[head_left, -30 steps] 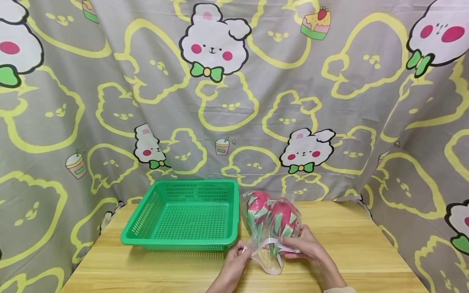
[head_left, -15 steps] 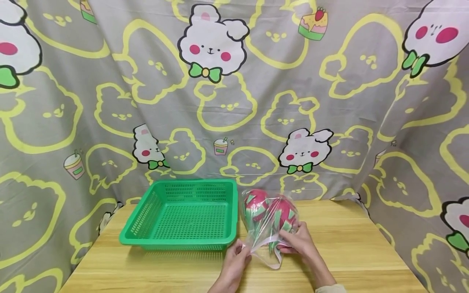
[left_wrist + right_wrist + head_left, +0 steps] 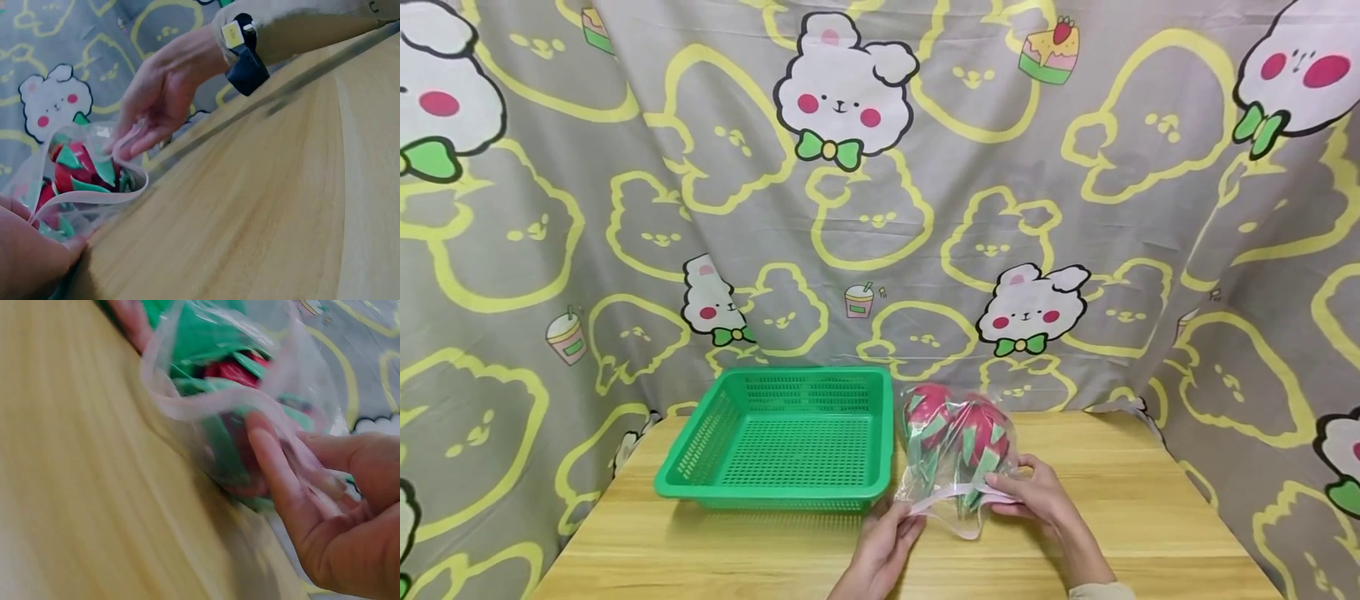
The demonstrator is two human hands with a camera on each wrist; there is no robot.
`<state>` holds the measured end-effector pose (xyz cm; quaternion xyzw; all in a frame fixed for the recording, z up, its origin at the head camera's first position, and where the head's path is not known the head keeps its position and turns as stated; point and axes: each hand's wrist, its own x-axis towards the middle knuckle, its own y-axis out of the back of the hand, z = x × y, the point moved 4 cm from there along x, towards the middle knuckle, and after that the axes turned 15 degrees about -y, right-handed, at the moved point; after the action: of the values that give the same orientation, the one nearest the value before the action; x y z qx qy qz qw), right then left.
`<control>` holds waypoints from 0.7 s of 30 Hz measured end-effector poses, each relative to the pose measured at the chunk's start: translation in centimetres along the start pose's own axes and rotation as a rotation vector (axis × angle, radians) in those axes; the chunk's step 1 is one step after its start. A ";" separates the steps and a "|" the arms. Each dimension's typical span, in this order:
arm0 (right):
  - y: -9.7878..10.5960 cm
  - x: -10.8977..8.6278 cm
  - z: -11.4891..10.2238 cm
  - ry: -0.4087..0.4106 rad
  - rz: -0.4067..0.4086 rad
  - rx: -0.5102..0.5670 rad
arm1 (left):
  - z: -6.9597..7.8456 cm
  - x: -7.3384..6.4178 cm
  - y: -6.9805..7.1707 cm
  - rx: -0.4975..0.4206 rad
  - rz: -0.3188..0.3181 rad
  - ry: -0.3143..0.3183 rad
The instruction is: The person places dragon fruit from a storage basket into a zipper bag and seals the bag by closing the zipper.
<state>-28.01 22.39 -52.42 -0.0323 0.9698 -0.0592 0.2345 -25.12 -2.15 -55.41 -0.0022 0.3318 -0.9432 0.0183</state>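
Observation:
A clear plastic zip bag (image 3: 917,492) with a pale pink band along its mouth lies on the wooden table. Inside are two pink-and-green dragon fruits, a left one (image 3: 927,408) and a right one (image 3: 985,433). My left hand (image 3: 882,542) pinches the left corner of the bag's mouth. At the right side of the mouth, my right hand (image 3: 1037,500) pinches the band between thumb and fingers. Both wrist views show the mouth gaping, with the band (image 3: 94,197) bowed apart and green leaf tips (image 3: 219,437) just inside.
Left of the bag stands a green plastic basket (image 3: 886,483) with perforated walls, its right rim close to my left hand. A grey patterned curtain (image 3: 880,208) hangs behind the wooden table (image 3: 1120,500). The right wrist wears a dark strapped device (image 3: 247,69).
My left hand has shifted its hold at the bag's left corner, its fingers now reaching under the edge. The mouth's band is drawn wider and straighter between the hands.

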 end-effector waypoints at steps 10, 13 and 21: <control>3.6 -0.6 -0.1 -0.031 -0.139 -0.086 | 0.0 0.4 0.0 -0.149 0.012 0.024; 4.3 -0.7 0.2 -0.042 -0.147 -0.104 | 0.1 0.4 -0.2 -0.141 0.018 0.023; 5.7 -1.1 0.4 -0.105 -0.318 -0.077 | 0.6 -0.2 -0.3 -0.044 0.041 0.035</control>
<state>-27.01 28.10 -52.99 -0.1975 0.9404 -0.0564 0.2711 -24.91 -2.29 -54.81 0.0205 0.3525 -0.9351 0.0319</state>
